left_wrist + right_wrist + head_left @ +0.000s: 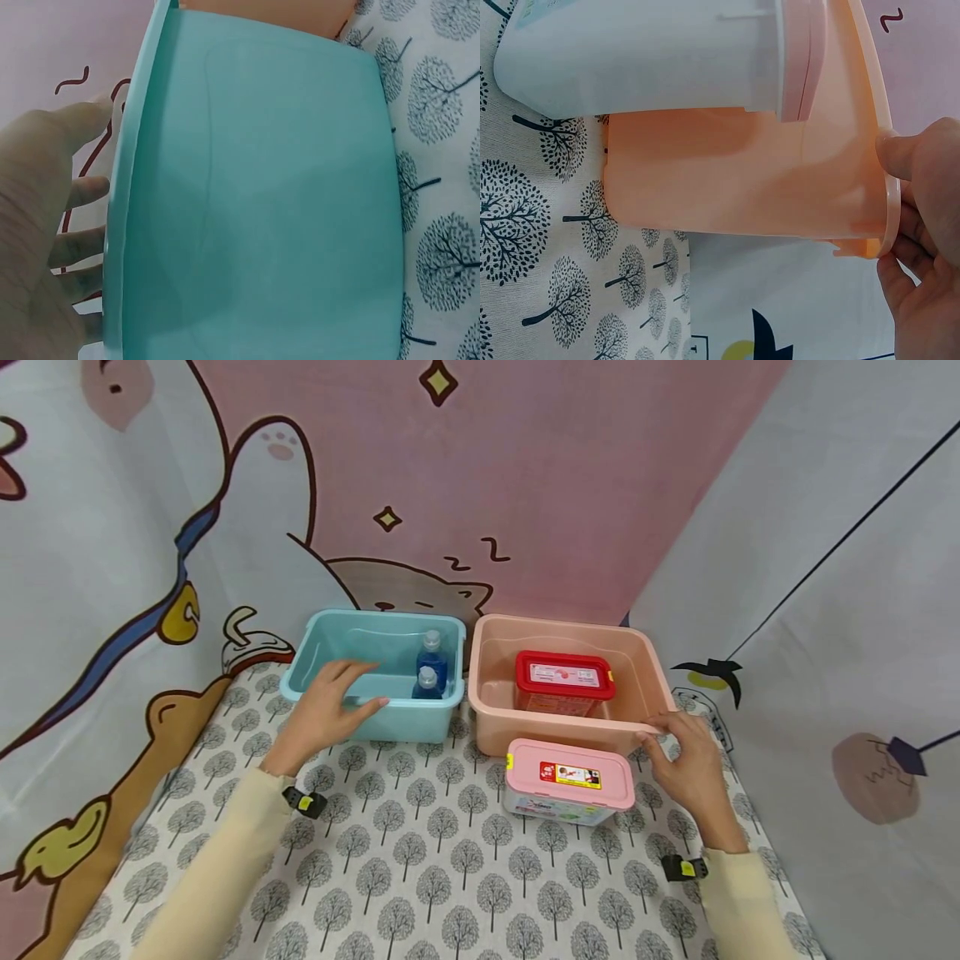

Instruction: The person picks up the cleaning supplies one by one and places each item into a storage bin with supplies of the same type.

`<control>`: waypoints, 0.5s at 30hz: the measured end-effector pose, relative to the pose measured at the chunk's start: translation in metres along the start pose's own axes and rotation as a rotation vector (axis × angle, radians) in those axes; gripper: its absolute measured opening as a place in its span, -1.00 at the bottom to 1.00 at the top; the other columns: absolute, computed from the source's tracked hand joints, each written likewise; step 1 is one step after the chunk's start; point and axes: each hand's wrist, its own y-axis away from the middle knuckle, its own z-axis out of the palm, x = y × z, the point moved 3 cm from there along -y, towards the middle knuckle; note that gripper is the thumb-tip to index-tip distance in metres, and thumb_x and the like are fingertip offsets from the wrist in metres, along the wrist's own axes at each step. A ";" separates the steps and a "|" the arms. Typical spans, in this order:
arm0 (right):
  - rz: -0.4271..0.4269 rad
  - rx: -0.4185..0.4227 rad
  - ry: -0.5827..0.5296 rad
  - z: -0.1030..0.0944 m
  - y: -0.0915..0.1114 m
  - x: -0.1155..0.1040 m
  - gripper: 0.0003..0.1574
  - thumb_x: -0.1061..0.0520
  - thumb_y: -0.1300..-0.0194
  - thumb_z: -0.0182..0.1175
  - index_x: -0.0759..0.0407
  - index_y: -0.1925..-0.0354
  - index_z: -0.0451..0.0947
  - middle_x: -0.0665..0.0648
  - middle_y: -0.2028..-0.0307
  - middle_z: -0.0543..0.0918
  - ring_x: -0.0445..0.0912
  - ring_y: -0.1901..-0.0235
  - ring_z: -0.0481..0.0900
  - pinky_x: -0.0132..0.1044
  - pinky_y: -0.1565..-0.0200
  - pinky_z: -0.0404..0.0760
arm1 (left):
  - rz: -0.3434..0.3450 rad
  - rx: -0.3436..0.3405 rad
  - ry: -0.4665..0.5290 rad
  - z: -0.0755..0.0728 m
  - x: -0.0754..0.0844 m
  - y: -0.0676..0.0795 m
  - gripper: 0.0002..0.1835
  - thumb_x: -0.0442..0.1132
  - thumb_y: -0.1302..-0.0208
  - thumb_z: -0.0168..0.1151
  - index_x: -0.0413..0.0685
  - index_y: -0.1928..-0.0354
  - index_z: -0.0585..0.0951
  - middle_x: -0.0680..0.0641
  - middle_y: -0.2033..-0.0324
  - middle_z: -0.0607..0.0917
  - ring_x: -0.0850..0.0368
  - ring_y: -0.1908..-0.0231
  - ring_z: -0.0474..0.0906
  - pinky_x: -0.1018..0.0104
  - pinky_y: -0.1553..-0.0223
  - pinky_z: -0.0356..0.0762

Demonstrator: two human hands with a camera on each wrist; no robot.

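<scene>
A teal plastic bin (390,722) stands at the back left, holding two blue bottles with clear caps; the nearer bottle (427,685) overlaps its front wall. My left hand (322,710) reaches over the front left rim, thumb and fingers spread apart with nothing between them. To the right is a peach plastic bin (495,727) with a red-lidded box (564,681) inside. My right hand (686,760) pinches its front right corner, the thumb against the outside of the rim (889,195) and the fingers beyond it. A pink-lidded white box (570,781) sits just before the peach bin.
A white cloth (405,893) printed with grey trees covers the table. Cartoon-printed curtains, with a pink panel (540,485) at the back, hang close behind the bins and along both sides. The two bins stand side by side with a narrow gap.
</scene>
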 end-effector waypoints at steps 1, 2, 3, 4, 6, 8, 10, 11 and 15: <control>0.001 0.001 -0.001 0.000 0.000 0.000 -0.68 0.27 -0.20 0.46 0.30 0.07 0.65 0.31 0.08 0.68 0.18 0.06 0.45 0.19 0.05 0.44 | 0.001 0.006 -0.004 0.000 -0.001 0.001 -0.32 0.12 -0.32 0.40 0.02 -0.40 0.49 -0.19 -0.30 0.52 -0.19 -0.36 0.37 -0.26 -0.30 0.45; 0.002 0.000 -0.001 0.000 0.000 0.000 -0.68 0.27 -0.20 0.46 0.30 0.07 0.65 0.31 0.08 0.68 0.18 0.06 0.45 0.19 0.05 0.43 | 0.004 0.013 -0.005 -0.001 -0.002 0.002 -0.33 0.10 -0.31 0.41 -0.01 -0.37 0.51 -0.19 -0.27 0.54 -0.19 -0.34 0.38 -0.25 -0.29 0.45; 0.003 0.001 -0.001 0.000 0.000 -0.001 -0.68 0.27 -0.20 0.46 0.30 0.07 0.65 0.31 0.08 0.68 0.18 0.06 0.45 0.19 0.05 0.43 | 0.005 0.020 -0.005 -0.001 -0.003 0.003 -0.35 0.08 -0.30 0.43 -0.03 -0.34 0.54 -0.19 -0.25 0.56 -0.19 -0.33 0.39 -0.24 -0.28 0.46; 0.004 0.001 -0.002 0.000 0.000 -0.001 -0.68 0.27 -0.20 0.46 0.30 0.07 0.65 0.32 0.08 0.68 0.18 0.05 0.45 0.19 0.04 0.43 | 0.005 0.027 -0.004 -0.002 -0.003 0.005 -0.37 0.06 -0.29 0.45 -0.05 -0.31 0.56 -0.19 -0.23 0.57 -0.19 -0.31 0.40 -0.23 -0.28 0.47; 0.003 0.003 -0.001 -0.001 0.000 -0.001 -0.68 0.27 -0.19 0.46 0.30 0.07 0.65 0.32 0.08 0.68 0.18 0.06 0.45 0.19 0.05 0.43 | 0.002 0.036 -0.005 -0.002 -0.005 0.007 -0.40 0.03 -0.27 0.47 -0.08 -0.27 0.59 -0.19 -0.21 0.59 -0.18 -0.29 0.42 -0.22 -0.27 0.47; 0.002 0.004 -0.001 0.000 0.000 -0.001 -0.67 0.27 -0.19 0.47 0.30 0.07 0.65 0.32 0.08 0.68 0.19 0.06 0.45 0.19 0.05 0.43 | -0.004 0.045 -0.011 -0.003 -0.007 0.010 -0.43 0.00 -0.25 0.49 -0.11 -0.23 0.61 -0.19 -0.17 0.62 -0.18 -0.27 0.44 -0.21 -0.26 0.49; -0.001 0.003 0.000 0.000 0.000 0.000 -0.66 0.26 -0.19 0.47 0.31 0.07 0.65 0.33 0.08 0.68 0.19 0.06 0.45 0.19 0.05 0.44 | -0.016 0.055 -0.022 -0.003 -0.009 0.013 -0.44 -0.01 -0.25 0.50 -0.13 -0.20 0.63 -0.20 -0.13 0.64 -0.19 -0.23 0.46 -0.21 -0.22 0.52; 0.000 0.002 0.001 0.000 0.000 0.000 -0.66 0.26 -0.19 0.47 0.31 0.07 0.65 0.33 0.08 0.68 0.19 0.06 0.45 0.19 0.05 0.44 | -0.021 0.059 -0.030 -0.003 -0.009 0.014 -0.45 0.00 -0.25 0.50 -0.14 -0.19 0.64 -0.20 -0.11 0.65 -0.19 -0.21 0.47 -0.21 -0.19 0.53; 0.011 0.000 -0.001 0.000 0.000 -0.001 -0.67 0.26 -0.20 0.47 0.30 0.07 0.65 0.32 0.08 0.68 0.18 0.06 0.45 0.20 0.05 0.45 | -0.016 0.105 -0.085 -0.004 -0.010 0.018 -0.47 0.02 -0.23 0.50 -0.15 -0.13 0.68 -0.20 0.00 0.69 -0.21 -0.12 0.53 -0.21 -0.09 0.60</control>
